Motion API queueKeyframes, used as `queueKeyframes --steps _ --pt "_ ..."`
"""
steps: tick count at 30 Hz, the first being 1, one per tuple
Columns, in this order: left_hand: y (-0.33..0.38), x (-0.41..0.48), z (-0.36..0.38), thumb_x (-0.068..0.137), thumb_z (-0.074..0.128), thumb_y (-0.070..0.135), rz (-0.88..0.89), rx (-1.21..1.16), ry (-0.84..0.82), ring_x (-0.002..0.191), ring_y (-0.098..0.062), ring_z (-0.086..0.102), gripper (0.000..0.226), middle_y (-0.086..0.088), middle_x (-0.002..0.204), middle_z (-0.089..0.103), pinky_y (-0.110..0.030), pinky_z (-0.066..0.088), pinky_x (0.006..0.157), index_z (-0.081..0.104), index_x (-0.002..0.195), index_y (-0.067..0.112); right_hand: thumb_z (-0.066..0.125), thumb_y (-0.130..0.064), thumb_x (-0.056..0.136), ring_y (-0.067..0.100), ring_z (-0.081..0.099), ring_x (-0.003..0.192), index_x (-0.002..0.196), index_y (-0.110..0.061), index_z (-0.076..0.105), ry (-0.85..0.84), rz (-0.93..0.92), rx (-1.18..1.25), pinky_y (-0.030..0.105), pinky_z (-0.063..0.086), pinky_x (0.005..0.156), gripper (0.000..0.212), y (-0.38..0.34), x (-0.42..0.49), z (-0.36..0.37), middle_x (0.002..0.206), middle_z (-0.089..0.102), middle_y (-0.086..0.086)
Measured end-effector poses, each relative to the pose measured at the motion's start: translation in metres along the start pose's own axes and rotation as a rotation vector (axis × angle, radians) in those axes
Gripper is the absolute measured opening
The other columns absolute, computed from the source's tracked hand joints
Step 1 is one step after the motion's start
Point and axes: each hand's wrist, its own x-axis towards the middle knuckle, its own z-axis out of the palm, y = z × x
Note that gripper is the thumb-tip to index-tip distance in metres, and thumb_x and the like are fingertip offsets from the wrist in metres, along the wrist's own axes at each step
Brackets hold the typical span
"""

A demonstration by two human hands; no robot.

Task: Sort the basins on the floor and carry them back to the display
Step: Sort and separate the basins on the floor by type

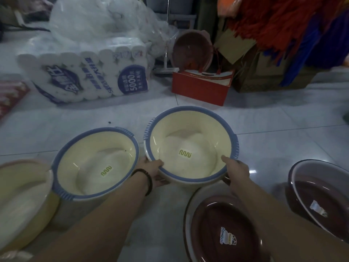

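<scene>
A cream basin with a blue rim [190, 140] is in the centre, tilted a little toward me. My left hand [153, 172] grips its near-left rim, thumb over the edge. My right hand [236, 171] grips the near-right rim, thumb inside. A second cream basin with a blue rim [94, 163] stands on the floor just left of it. A plain cream basin [22, 201] sits at the far left edge. Two dark brown basins lie to the right: one [222, 231] under my right forearm, another [319, 193] at the far right.
Grey floor tiles [283, 129] run ahead. A large pack of toilet rolls [85, 76] lies at the back left, with plastic bags behind it. A red box [202, 87], a brown basin on its side [192, 50], and cardboard with orange and blue mop heads [273, 25] crowd the back right.
</scene>
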Motion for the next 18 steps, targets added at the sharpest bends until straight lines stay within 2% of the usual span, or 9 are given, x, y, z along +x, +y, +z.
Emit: queueKeyframes --steps 2,4,6,8,10,12,14,18 --pt "0.014 -0.018 -0.008 0.087 0.067 -0.005 0.034 0.015 0.020 0.096 -0.047 0.066 0.043 -0.020 0.113 0.065 -0.065 0.058 0.071 0.060 0.121 0.020 0.076 -0.029 0.091 0.023 0.062 0.083 0.107 -0.010 0.064 -0.015 -0.044 0.032 0.043 0.057 0.080 0.027 -0.016 -0.017 -0.011 0.093 0.064 0.006" --pt "0.030 -0.046 -0.016 0.085 0.068 -0.007 0.064 0.051 0.037 0.092 -0.043 0.068 0.037 -0.020 0.107 0.067 -0.056 0.061 0.066 0.062 0.114 0.015 0.074 -0.029 0.093 0.020 0.059 0.078 0.093 -0.011 0.061 -0.013 -0.077 0.031 0.041 0.052 0.078 0.023 -0.033 -0.035 -0.021 0.088 0.061 0.004" --pt "0.043 -0.077 -0.027 0.083 0.069 -0.009 0.087 0.140 0.041 0.091 -0.043 0.068 0.034 -0.021 0.107 0.066 -0.054 0.062 0.066 0.058 0.109 0.011 0.072 -0.024 0.094 0.021 0.057 0.078 0.084 -0.011 0.059 -0.010 -0.102 -0.006 0.042 0.052 0.080 0.022 -0.046 -0.057 -0.028 0.084 0.059 0.005" --pt "0.054 -0.112 -0.040 0.082 0.070 -0.007 0.072 0.300 0.047 0.091 -0.040 0.069 0.029 -0.023 0.108 0.065 -0.055 0.062 0.074 0.056 0.105 0.005 0.069 -0.015 0.092 0.025 0.059 0.081 0.094 -0.003 0.065 -0.013 -0.152 -0.073 0.041 0.052 0.079 0.013 -0.055 -0.083 -0.035 0.084 0.060 0.008" --pt "0.060 -0.149 -0.056 0.086 0.066 -0.003 0.028 0.428 0.063 0.087 -0.037 0.069 0.020 -0.022 0.101 0.065 -0.054 0.060 0.083 0.055 0.102 -0.001 0.064 -0.009 0.090 0.025 0.059 0.077 0.102 0.001 0.066 -0.031 -0.219 -0.156 0.035 0.048 0.070 0.016 -0.061 -0.113 -0.043 0.086 0.062 0.011" --pt "0.062 -0.185 -0.078 0.089 0.064 0.002 0.038 0.482 0.126 0.087 -0.041 0.069 0.026 -0.023 0.101 0.064 -0.059 0.060 0.080 0.051 0.112 -0.001 0.061 -0.007 0.089 0.025 0.058 0.074 0.098 -0.001 0.064 -0.052 -0.274 -0.238 0.033 0.046 0.065 0.011 -0.060 -0.151 -0.055 0.085 0.062 0.011" --pt "0.056 -0.220 -0.105 0.091 0.068 0.010 0.106 0.505 0.229 0.090 -0.042 0.070 0.033 -0.021 0.106 0.064 -0.060 0.060 0.074 0.047 0.117 0.007 0.061 -0.007 0.089 0.025 0.057 0.069 0.093 -0.003 0.064 -0.064 -0.324 -0.303 0.031 0.045 0.059 0.006 -0.052 -0.188 -0.070 0.081 0.061 0.010" --pt "0.011 -0.262 -0.161 0.088 0.072 0.023 0.117 0.620 0.300 0.097 -0.041 0.069 0.039 -0.018 0.106 0.069 -0.057 0.058 0.087 0.057 0.120 0.007 0.061 -0.011 0.089 0.026 0.059 0.072 0.094 -0.005 0.065 -0.111 -0.379 -0.404 0.030 0.041 0.058 0.009 -0.018 -0.257 -0.102 0.086 0.065 0.010"
